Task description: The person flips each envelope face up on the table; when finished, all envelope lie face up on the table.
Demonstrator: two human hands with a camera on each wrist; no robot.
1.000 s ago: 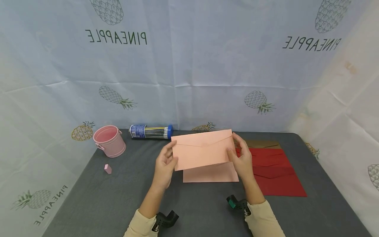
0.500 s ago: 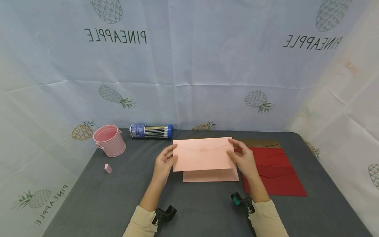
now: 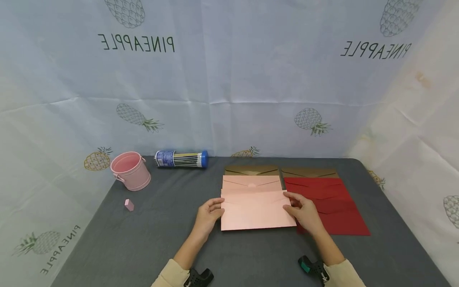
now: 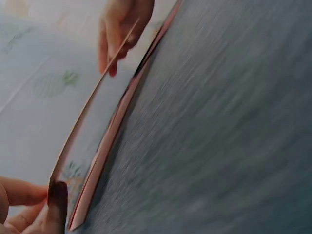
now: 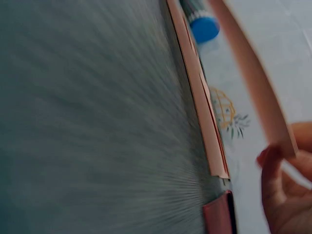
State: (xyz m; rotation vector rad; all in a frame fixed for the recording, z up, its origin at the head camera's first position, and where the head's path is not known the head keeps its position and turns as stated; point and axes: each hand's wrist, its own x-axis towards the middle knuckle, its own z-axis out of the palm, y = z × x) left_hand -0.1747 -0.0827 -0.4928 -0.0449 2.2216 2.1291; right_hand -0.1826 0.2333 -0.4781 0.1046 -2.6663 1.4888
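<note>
My left hand (image 3: 207, 215) pinches the left edge of a peach-pink envelope (image 3: 256, 211), thumb in front and fingers behind. On its right edge, my right hand (image 3: 304, 210) pinches it the same way. Both wrist views show this envelope (image 4: 78, 124) raised off the table, a gap between it and the pink envelopes (image 4: 103, 156) lying below. In the head view, a pink envelope (image 3: 252, 182) with its flap line shows behind the held one, which hides the rest. A gold-brown envelope (image 3: 251, 170) peeks out farther back.
Red envelopes (image 3: 337, 207) lie overlapped at the right, with another gold-brown envelope (image 3: 308, 172) at their far edge. A pink bucket (image 3: 131, 171), a small pink block (image 3: 129, 205) and a blue-capped clear tube of thin sticks (image 3: 181, 159) sit on the left of the grey table (image 3: 143, 247).
Both hands have brought the pink envelope down and toward the near side, slightly to the right. The pink and gold-brown envelopes behind it have come into view.
</note>
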